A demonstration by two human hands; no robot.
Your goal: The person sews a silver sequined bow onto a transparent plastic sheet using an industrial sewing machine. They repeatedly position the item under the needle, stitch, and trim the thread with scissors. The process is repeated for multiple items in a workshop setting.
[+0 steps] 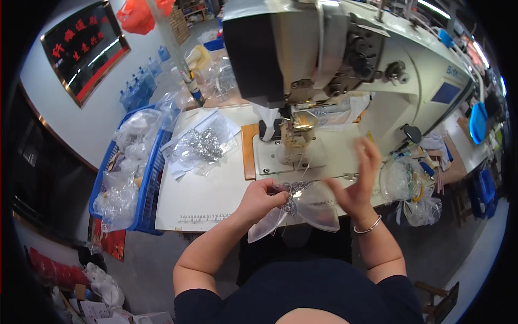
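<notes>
My left hand [263,198] is closed, pinching a piece trimmed with silvery sparkle [291,209] at the table's front edge. Sheer whitish flaps [319,215] of that piece hang over the edge towards my lap; its exact kind is unclear. My right hand [358,183] is raised to the right of it, fingers spread and somewhat blurred, with nothing visible in it. Just beyond the piece stands a sewing machine, its needle area [298,137] above a metal plate [264,159]. A thin thread runs from the needle area towards the piece.
On the white table [181,202], a heap of silvery bits [205,144] lies on plastic and paper at the left. A blue basket [141,216] filled with clear bags stands beside the table. Plastic bags [421,208] hang at the right edge. The machine's arm [399,108] rises at the right.
</notes>
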